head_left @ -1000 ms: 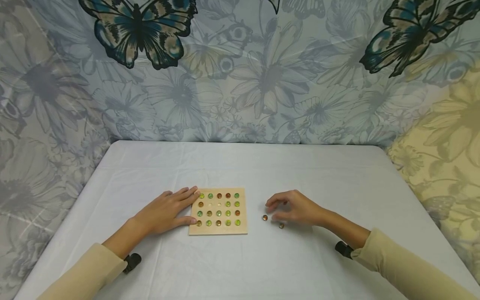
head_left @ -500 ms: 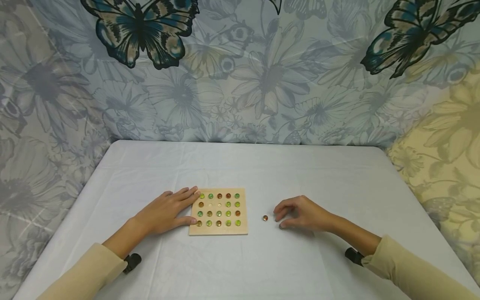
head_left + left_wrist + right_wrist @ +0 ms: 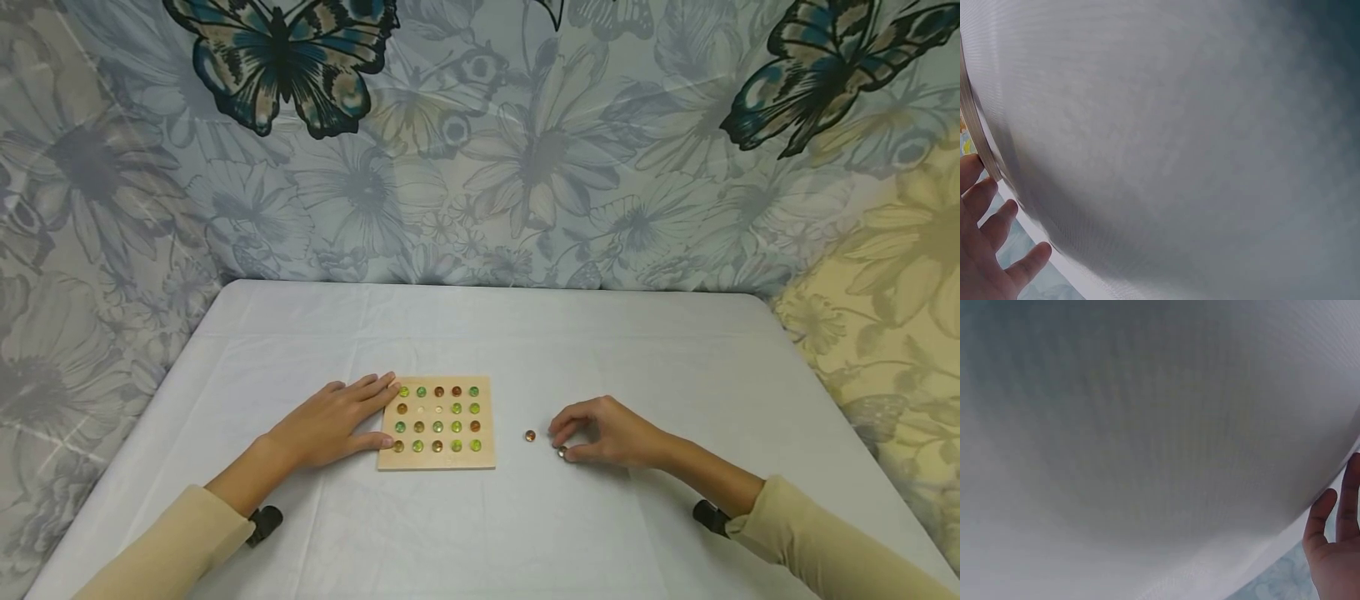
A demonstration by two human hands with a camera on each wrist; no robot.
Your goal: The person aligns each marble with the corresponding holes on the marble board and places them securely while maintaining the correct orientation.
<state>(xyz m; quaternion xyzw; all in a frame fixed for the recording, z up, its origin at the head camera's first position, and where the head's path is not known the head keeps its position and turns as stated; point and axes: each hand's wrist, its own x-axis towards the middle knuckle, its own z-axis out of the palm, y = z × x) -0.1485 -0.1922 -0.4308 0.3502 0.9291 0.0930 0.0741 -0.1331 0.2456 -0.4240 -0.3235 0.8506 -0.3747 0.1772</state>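
Note:
A light wooden board (image 3: 485,459) bears rows of small round glass marbles in green, yellow-green, amber and brown. Two spots in its second row look pale; whether they are bare hollows or clear glass I cannot tell. My left hand (image 3: 333,423) lies flat at the board's left side, fingertips and thumb resting on its edge. To the right of the board, my right hand (image 3: 609,433) has its thumb and index finger at a small shiny marble (image 3: 562,452), seemingly pinching it low at the tabletop. An amber marble (image 3: 530,435) lies loose between board and right hand.
A white cloth covers the table (image 3: 480,533). Behind it hangs a floral fabric backdrop (image 3: 480,183) with butterflies. Both wrist views mostly show blurred white cloth, with fingers at one edge.
My right hand has drawn back rightward and down from beside the amber marble to the nearer marble, where thumb and finger have come together. The left hand and board stay still.

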